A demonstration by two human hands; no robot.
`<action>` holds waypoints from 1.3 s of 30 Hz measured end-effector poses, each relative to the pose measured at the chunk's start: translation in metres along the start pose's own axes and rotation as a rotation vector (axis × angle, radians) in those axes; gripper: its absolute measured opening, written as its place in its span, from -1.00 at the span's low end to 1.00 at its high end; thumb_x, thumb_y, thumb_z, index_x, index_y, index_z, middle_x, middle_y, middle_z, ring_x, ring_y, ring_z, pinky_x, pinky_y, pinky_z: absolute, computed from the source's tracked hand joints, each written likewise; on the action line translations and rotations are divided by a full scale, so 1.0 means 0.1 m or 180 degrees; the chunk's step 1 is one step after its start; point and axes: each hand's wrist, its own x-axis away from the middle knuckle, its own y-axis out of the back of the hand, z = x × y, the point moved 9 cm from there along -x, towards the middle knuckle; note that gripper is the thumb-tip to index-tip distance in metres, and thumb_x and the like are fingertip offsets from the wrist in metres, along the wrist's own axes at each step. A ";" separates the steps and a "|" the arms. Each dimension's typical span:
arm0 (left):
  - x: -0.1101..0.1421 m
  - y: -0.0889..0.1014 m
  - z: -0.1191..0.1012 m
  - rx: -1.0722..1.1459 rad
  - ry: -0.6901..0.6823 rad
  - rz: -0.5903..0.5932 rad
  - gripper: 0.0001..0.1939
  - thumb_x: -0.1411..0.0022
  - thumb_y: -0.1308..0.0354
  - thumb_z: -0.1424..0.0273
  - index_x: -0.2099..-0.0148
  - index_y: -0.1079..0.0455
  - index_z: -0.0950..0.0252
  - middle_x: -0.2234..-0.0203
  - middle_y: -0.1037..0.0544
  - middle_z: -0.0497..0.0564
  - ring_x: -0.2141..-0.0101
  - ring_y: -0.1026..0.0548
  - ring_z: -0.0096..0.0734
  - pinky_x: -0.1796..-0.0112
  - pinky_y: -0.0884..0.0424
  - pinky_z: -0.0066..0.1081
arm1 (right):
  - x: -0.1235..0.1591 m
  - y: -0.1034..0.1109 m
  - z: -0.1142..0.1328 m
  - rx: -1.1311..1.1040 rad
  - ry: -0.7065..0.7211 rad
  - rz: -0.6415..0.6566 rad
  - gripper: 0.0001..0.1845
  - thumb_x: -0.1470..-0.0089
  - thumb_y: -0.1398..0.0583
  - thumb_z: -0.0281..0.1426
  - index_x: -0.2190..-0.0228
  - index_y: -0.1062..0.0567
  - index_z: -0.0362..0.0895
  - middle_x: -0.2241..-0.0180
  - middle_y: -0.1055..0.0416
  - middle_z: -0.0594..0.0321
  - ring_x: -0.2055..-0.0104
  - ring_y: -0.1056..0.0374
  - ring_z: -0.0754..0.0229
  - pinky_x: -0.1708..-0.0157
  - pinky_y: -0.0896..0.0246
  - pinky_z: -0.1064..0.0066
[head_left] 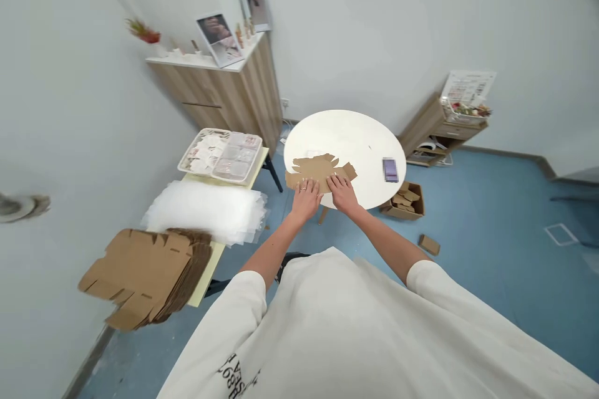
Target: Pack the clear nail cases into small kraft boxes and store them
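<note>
A flat brown cardboard box blank point(314, 168) lies on the near left part of a round white table point(341, 131), its cut flaps and tabs spread out. My left hand point(306, 198) grips its near edge, fingers over the top of the board. Just to the right, my right hand point(342, 192) has hold of the same edge, close to a side flap. Both thumbs point inward along the edge and are partly hidden. On the right side of the table lies a purple phone-like object point(390, 170), blurred.
At left, a side table point(206, 274) bears stacked cardboard blanks point(140, 268), white translucent sheets point(206, 209) and a plastic compartment tray point(236, 159). An open carton point(412, 209) with cardboard pieces stands on the floor beside a small brown box point(429, 244). Wooden cabinets point(257, 87) line the wall.
</note>
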 end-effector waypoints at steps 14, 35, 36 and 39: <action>-1.19 -0.94 -0.44 0.0047 -0.0660 0.0652 -0.41 -0.49 0.24 0.17 -0.42 -0.13 0.29 -0.36 -0.19 0.25 -0.35 -0.11 0.03 -0.31 0.03 0.06 | -0.04 -0.53 -1.35 0.0027 -0.0893 0.0269 -0.30 -0.20 0.03 -0.51 -0.36 -0.14 -0.21 -0.36 -0.11 -0.07 -0.40 0.04 -0.11 -0.29 0.18 0.03; -2.19 -2.21 -0.09 -0.0137 -0.0915 0.1748 -0.29 -0.29 -0.12 0.40 -0.42 -0.01 0.30 -0.35 -0.14 0.32 -0.35 -0.06 0.05 -0.28 0.00 0.03 | -0.59 -1.67 -2.31 -0.0324 -0.1175 0.1681 -0.14 -0.14 -0.21 -0.34 -0.38 -0.03 -0.16 -0.45 0.19 -0.09 -0.47 0.25 -0.13 -0.35 0.26 0.03; -2.22 -2.25 -0.08 -0.0144 -0.0875 0.1798 -0.28 -0.28 -0.15 0.39 -0.41 -0.01 0.31 -0.36 -0.12 0.33 -0.35 -0.06 0.07 -0.28 0.01 0.03 | -0.62 -1.70 -2.34 -0.0342 -0.1122 0.1701 -0.15 -0.14 -0.21 -0.34 -0.38 -0.04 -0.16 -0.45 0.18 -0.08 -0.47 0.24 -0.14 -0.35 0.25 0.03; -2.28 -2.35 -0.06 -0.0142 -0.0753 0.1922 -0.25 -0.25 -0.23 0.35 -0.39 -0.02 0.33 -0.37 -0.06 0.37 -0.35 -0.06 0.13 -0.28 0.01 0.01 | -0.69 -1.77 -2.40 -0.0408 -0.0923 0.1745 -0.16 -0.14 -0.22 -0.34 -0.37 -0.06 -0.13 -0.44 0.13 -0.04 -0.46 0.22 -0.14 -0.35 0.23 0.03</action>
